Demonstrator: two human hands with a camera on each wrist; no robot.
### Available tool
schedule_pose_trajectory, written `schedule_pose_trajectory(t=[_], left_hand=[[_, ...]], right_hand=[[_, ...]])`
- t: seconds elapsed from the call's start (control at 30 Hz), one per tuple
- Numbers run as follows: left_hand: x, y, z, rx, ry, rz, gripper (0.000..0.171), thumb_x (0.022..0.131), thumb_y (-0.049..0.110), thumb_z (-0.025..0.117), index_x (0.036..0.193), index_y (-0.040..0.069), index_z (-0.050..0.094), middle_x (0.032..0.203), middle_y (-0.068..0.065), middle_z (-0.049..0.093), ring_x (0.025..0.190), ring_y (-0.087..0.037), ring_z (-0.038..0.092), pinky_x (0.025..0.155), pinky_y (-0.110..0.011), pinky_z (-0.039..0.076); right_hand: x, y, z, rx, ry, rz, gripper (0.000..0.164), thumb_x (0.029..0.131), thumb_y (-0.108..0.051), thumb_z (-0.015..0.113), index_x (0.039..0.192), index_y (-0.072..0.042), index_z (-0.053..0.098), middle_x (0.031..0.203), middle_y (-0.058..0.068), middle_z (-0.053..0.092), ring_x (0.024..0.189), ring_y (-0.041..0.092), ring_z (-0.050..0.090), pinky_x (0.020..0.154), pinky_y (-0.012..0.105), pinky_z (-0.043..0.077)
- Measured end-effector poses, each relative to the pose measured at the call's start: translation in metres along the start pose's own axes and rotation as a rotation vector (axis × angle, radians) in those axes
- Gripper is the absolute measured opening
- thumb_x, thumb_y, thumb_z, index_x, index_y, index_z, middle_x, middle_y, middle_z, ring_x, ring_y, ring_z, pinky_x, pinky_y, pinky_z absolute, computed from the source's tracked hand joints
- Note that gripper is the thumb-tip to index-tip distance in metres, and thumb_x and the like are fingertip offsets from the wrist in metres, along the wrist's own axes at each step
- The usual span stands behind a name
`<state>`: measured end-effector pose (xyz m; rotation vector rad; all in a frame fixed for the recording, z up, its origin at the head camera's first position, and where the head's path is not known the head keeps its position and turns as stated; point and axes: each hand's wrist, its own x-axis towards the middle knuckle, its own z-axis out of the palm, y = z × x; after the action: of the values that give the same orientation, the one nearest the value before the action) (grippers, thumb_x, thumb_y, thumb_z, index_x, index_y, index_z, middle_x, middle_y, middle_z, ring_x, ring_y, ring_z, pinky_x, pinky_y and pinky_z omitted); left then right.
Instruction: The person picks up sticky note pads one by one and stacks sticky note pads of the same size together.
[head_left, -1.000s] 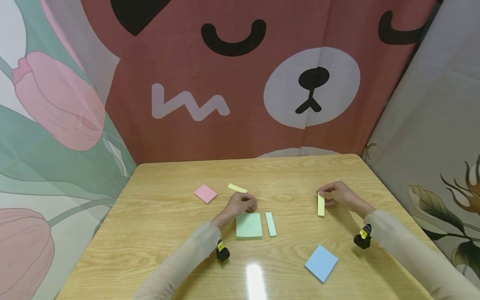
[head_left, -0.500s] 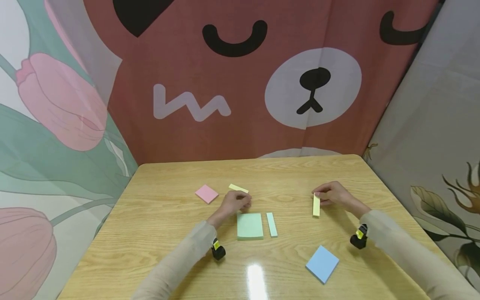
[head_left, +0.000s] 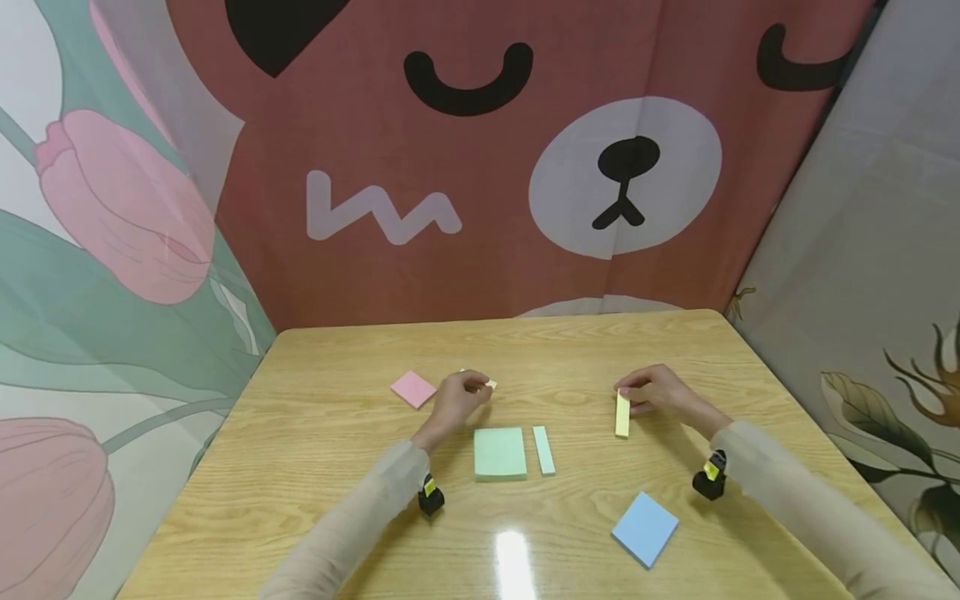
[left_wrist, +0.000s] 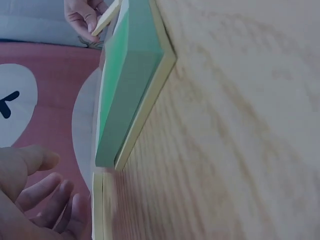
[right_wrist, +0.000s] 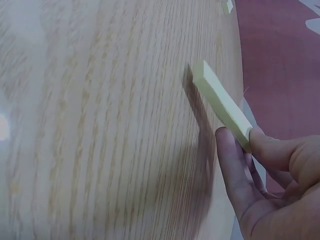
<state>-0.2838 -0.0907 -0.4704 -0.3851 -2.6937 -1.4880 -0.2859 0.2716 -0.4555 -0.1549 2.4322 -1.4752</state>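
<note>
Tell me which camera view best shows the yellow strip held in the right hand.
The right wrist view: the yellow strip appears largest there, most of its length visible, pinched by the right hand. The head view shows it small, from above; the left wrist view shows it small, near the top edge beyond the green pad.

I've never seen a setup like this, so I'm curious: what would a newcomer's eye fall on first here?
Probably the large cartoon animal face printed on the reddish backdrop behind the table. Next might come the blue pad, lying by itself on the near side, right of centre. Then the yellow strip pinched in the right grip, beyond that pad.
</note>
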Motion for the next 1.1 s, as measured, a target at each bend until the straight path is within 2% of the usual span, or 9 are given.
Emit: schedule_pose_trajectory(t=[0.23, 0.43, 0.57, 0.67, 0.83, 0.93, 1.1], left_hand=[[0.007, -0.003, -0.002, 0.034, 0.093, -0.009, 0.041, 0.077, 0.016, 0.069, 0.113, -0.001, 0.057, 0.107, -0.017, 0.053, 0.098, -0.030, 0.047, 0.077, -0.039, 0.043], [0.014, -0.009, -0.003, 0.085, 0.156, -0.046, 0.055, 0.073, 0.016, 0.072, 0.120, -0.003, 0.051, 0.115, -0.018, 0.049, 0.104, -0.032, 0.045, 0.083, -0.040, 0.041], [0.016, -0.011, -0.006, 0.063, 0.145, -0.090, 0.056, 0.073, 0.011, 0.071, 0.122, -0.002, 0.048, 0.119, -0.019, 0.048, 0.107, -0.032, 0.046, 0.085, -0.040, 0.042], [0.018, -0.014, -0.009, 0.047, 0.128, -0.111, 0.054, 0.073, 0.002, 0.068, 0.123, -0.002, 0.048, 0.118, -0.019, 0.050, 0.107, -0.031, 0.047, 0.085, -0.040, 0.043], [0.022, -0.019, -0.014, 0.055, 0.115, -0.117, 0.058, 0.065, -0.013, 0.058, 0.122, -0.002, 0.049, 0.113, -0.021, 0.053, 0.101, -0.030, 0.050, 0.080, -0.037, 0.045], [0.022, -0.021, -0.015, 0.051, 0.104, -0.122, 0.060, 0.063, -0.015, 0.054, 0.121, -0.003, 0.050, 0.110, -0.020, 0.055, 0.099, -0.029, 0.051, 0.075, -0.035, 0.046], [0.022, -0.022, -0.016, 0.034, 0.101, -0.121, 0.057, 0.063, -0.016, 0.052, 0.119, -0.004, 0.051, 0.110, -0.020, 0.056, 0.099, -0.029, 0.052, 0.078, -0.034, 0.046]], right_hand=[[-0.002, -0.004, 0.005, 0.006, -0.018, -0.020, 0.030, 0.087, -0.007, 0.055, 0.111, 0.010, 0.055, 0.097, 0.017, 0.057, 0.076, 0.022, 0.060, 0.069, 0.039, 0.051], [-0.001, -0.006, 0.011, 0.029, -0.035, -0.026, 0.029, 0.086, -0.006, 0.056, 0.110, 0.011, 0.055, 0.096, 0.019, 0.055, 0.074, 0.022, 0.059, 0.069, 0.040, 0.050], [0.001, -0.007, 0.015, 0.041, -0.044, -0.029, 0.028, 0.085, -0.006, 0.057, 0.108, 0.011, 0.057, 0.094, 0.019, 0.053, 0.073, 0.023, 0.059, 0.069, 0.040, 0.050], [0.001, -0.009, 0.019, 0.042, -0.046, -0.027, 0.027, 0.085, -0.006, 0.058, 0.107, 0.010, 0.058, 0.092, 0.019, 0.053, 0.073, 0.024, 0.059, 0.068, 0.040, 0.051], [-0.003, -0.017, 0.024, 0.038, -0.057, -0.028, 0.027, 0.085, -0.005, 0.057, 0.107, 0.011, 0.057, 0.091, 0.020, 0.053, 0.073, 0.025, 0.060, 0.068, 0.040, 0.051], [-0.005, -0.020, 0.028, 0.032, -0.071, -0.034, 0.028, 0.085, -0.005, 0.057, 0.107, 0.012, 0.056, 0.092, 0.021, 0.052, 0.073, 0.025, 0.060, 0.069, 0.040, 0.050], [-0.005, -0.023, 0.034, 0.025, -0.080, -0.029, 0.026, 0.085, -0.006, 0.057, 0.107, 0.009, 0.058, 0.092, 0.019, 0.054, 0.074, 0.023, 0.060, 0.069, 0.039, 0.051]])
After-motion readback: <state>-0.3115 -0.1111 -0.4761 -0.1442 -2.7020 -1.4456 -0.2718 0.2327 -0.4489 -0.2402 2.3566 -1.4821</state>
